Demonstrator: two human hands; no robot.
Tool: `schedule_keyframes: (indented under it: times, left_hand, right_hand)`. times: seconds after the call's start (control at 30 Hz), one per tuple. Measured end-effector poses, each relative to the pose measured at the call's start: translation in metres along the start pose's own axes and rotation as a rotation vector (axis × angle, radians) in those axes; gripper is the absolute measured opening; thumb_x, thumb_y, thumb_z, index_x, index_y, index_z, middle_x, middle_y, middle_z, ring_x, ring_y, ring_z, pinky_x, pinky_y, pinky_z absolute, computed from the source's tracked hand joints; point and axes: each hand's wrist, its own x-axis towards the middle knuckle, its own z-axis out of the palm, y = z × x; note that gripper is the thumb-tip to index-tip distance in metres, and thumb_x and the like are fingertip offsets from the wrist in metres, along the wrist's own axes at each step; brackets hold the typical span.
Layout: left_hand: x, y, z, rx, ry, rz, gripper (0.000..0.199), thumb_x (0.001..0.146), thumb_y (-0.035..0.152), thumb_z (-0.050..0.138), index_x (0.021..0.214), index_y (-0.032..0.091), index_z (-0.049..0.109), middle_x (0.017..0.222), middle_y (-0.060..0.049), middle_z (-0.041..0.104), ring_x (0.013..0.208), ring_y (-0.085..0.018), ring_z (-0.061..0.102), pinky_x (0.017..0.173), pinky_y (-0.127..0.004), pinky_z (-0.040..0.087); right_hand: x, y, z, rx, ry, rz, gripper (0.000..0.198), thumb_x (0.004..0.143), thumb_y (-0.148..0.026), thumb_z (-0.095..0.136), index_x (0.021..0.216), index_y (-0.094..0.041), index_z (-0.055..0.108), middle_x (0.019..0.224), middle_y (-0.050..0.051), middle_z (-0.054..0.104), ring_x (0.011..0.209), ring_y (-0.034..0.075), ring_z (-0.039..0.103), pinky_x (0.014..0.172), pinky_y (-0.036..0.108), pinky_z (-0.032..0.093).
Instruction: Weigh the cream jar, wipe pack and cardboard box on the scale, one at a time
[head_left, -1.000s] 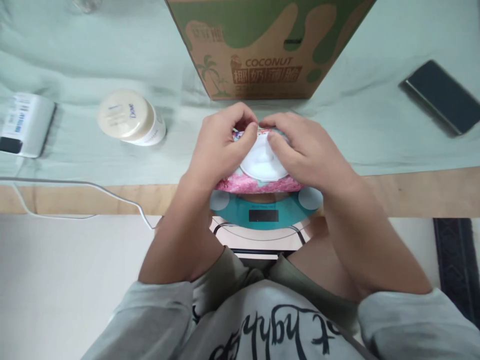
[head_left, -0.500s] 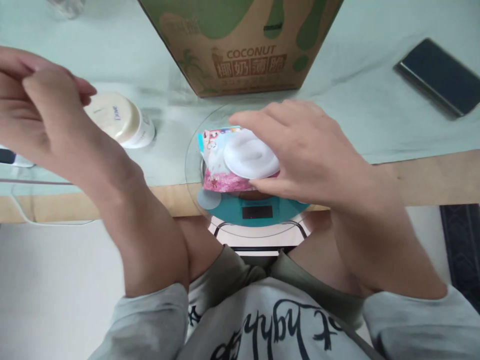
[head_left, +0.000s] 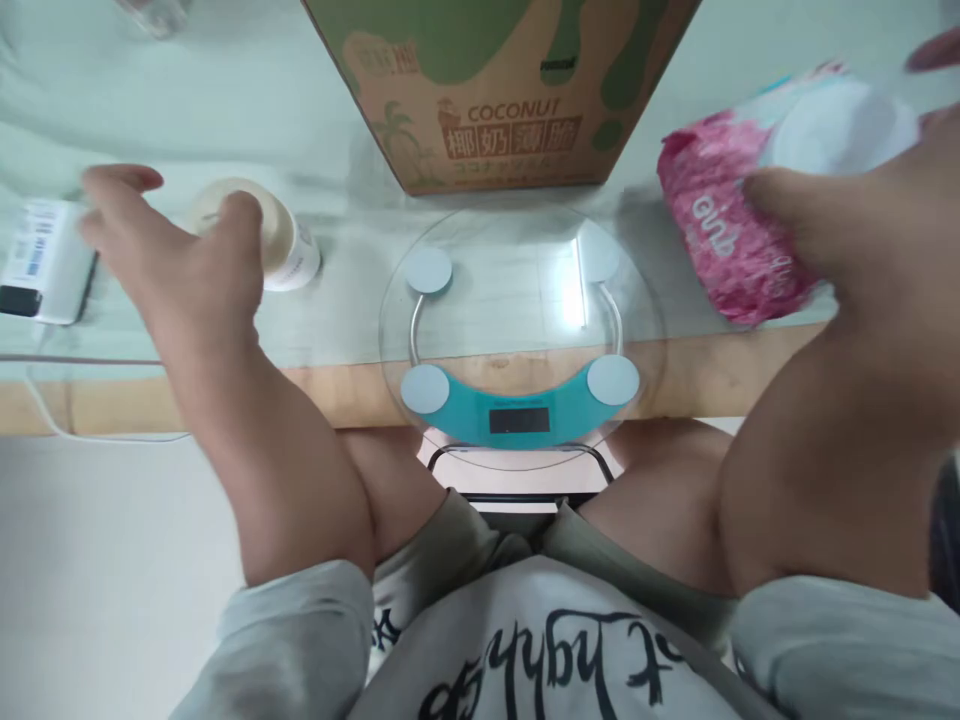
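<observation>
My right hand (head_left: 862, 230) grips a pink wet-wipe pack (head_left: 724, 225) with a white round lid, held up at the far right above the table. My left hand (head_left: 176, 260) hovers with fingers spread just in front of a cream jar (head_left: 281, 235) lying on its side on the pale green cloth; the fingers partly cover the jar. Between the hands, a round glass scale (head_left: 517, 330) with a teal band and dark display sits bare at the table's front edge.
A brown and green cardboard box (head_left: 502, 90) marked COCONUT stands behind the scale. A white device (head_left: 41, 260) with a cable lies at the far left. The wooden table edge (head_left: 112, 400) runs along the front, with my lap below it.
My right hand lifted the wipe pack off the scale and carried it right. My left hand left the pack, swung out left, and now lowers onto the cream jar.
</observation>
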Motion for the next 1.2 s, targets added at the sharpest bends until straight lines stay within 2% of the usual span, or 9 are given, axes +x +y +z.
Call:
schedule_keyframes:
  times: [0.07,0.13,0.23,0.37,0.47,0.63,0.77,0.97,1.2]
  left_hand:
    - [-0.007,0.006,0.001,0.019,-0.105,-0.100,0.078,0.064,0.002,0.087,0.125,0.024,0.044,0.140,-0.008,0.045,0.136,-0.034,0.044,0.133,-0.064,0.029]
    - [-0.009,0.003,0.005,-0.053,-0.151,-0.071,0.077,0.065,0.002,0.086,0.125,0.024,0.044,0.139,-0.007,0.047,0.134,-0.034,0.047,0.132,-0.066,0.030]
    - [-0.004,-0.014,0.016,-0.128,-0.134,0.019,0.086,0.057,0.002,0.090,0.125,0.025,0.044,0.134,-0.005,0.049,0.129,-0.032,0.048,0.130,-0.066,0.037]
    - [0.005,-0.036,0.029,0.020,-0.008,0.052,0.108,0.035,-0.010,0.091,0.128,0.027,0.049,0.124,-0.003,0.051,0.114,-0.026,0.048,0.122,-0.060,0.050]
    - [0.005,-0.039,0.025,-0.005,0.025,0.195,0.115,0.027,-0.002,0.100,0.127,0.025,0.050,0.118,0.000,0.055,0.105,-0.021,0.050,0.115,-0.050,0.056]
    - [-0.033,0.008,0.003,-0.182,-0.042,0.575,0.141,0.006,0.056,0.107,0.132,0.024,0.054,0.112,-0.001,0.056,0.094,-0.019,0.053,0.084,-0.040,0.056]
    - [-0.100,0.077,-0.017,-0.507,-0.364,1.014,0.124,0.048,0.092,0.088,0.146,0.025,0.055,0.111,-0.003,0.060,0.102,-0.022,0.062,0.084,-0.038,0.054]
    - [-0.178,0.125,-0.026,-0.403,-0.742,1.026,0.101,0.070,0.055,0.099,0.152,0.021,0.051,0.153,-0.015,0.062,0.140,-0.033,0.064,0.119,-0.046,0.057]
    - [-0.165,0.112,-0.014,-0.288,-0.853,0.995,0.124,0.070,0.099,0.070,0.166,0.027,0.036,0.170,-0.017,0.043,0.161,-0.038,0.042,0.133,-0.057,0.042]
  right_hand:
    - [0.009,-0.009,0.006,-0.078,0.044,0.266,0.084,0.084,-0.052,0.084,0.156,-0.024,0.052,0.148,0.019,0.056,0.141,0.049,0.055,0.123,0.067,0.045]
    - [0.008,-0.028,0.009,-0.108,0.040,0.241,0.087,0.079,-0.049,0.087,0.154,-0.016,0.057,0.152,0.023,0.054,0.147,0.050,0.050,0.126,0.068,0.041]
    - [-0.007,-0.061,0.012,0.023,0.004,-0.271,0.069,0.093,-0.054,0.068,0.150,-0.017,0.060,0.153,0.016,0.057,0.149,0.037,0.054,0.129,0.060,0.042]
    - [-0.033,-0.093,0.034,0.155,-0.606,-0.846,0.061,0.096,-0.038,0.066,0.155,-0.026,0.057,0.169,0.011,0.045,0.155,0.034,0.050,0.129,0.056,0.047]
    - [-0.041,-0.097,0.054,0.000,-0.758,-0.786,0.067,0.090,-0.029,0.071,0.156,-0.024,0.057,0.174,0.013,0.035,0.164,0.041,0.036,0.130,0.065,0.043]
    - [-0.029,-0.089,0.058,0.014,-0.544,-0.623,0.063,0.097,-0.036,0.060,0.158,-0.018,0.053,0.164,0.017,0.049,0.150,0.038,0.053,0.124,0.061,0.050]
    - [-0.012,-0.084,0.054,0.003,-0.431,-0.377,0.065,0.099,-0.035,0.053,0.161,-0.018,0.048,0.156,0.017,0.056,0.140,0.039,0.060,0.118,0.063,0.051]
    - [0.004,-0.072,0.064,0.249,-0.299,-0.167,0.049,0.092,-0.019,0.054,0.139,-0.017,0.066,0.127,0.012,0.074,0.116,0.026,0.073,0.113,0.047,0.058]
    - [-0.006,-0.077,0.041,0.421,-0.168,-0.286,0.032,0.098,-0.021,0.046,0.117,-0.019,0.071,0.117,0.008,0.076,0.108,0.019,0.073,0.102,0.036,0.060]
